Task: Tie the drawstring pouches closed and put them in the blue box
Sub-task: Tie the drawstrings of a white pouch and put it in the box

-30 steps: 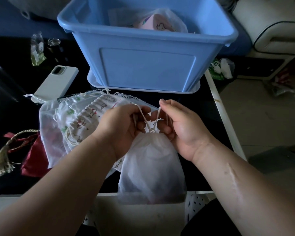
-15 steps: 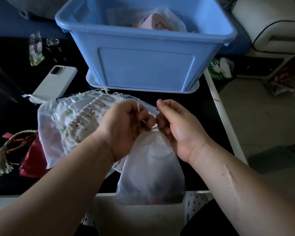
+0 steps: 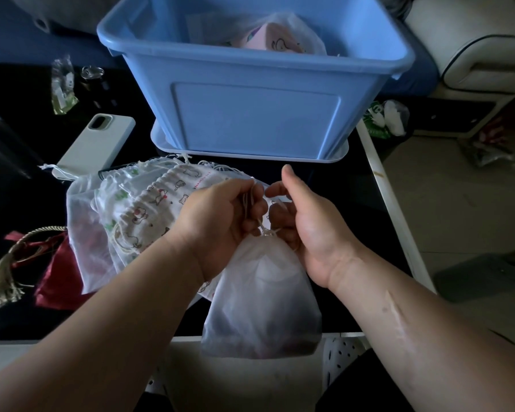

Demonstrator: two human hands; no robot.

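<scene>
Head view, inspector: What is the state of each grip?

Technician: The left grip (image 3: 220, 224) is clenched round the drawstring (image 3: 247, 200), and the cords run up through its curled fingers. The right grip (image 3: 306, 230) has its fingers curled on the same drawstring, just beside the gathered neck. Its thumb stands raised and touches nothing.

Inspector: Where is the pouch?

Technician: The white pouch (image 3: 262, 298) hangs from both grips with its neck drawn tight. Its lower end overlaps the near edge of the worktop (image 3: 336, 200). The blue box (image 3: 256, 114) stands beyond it on the worktop, with one stowed pouch (image 3: 283, 40) inside. A pile of printed pouches (image 3: 143, 209) lies left of the grips, partly under the left wrist. A phone (image 3: 98, 144) lies beyond the pile.
</scene>
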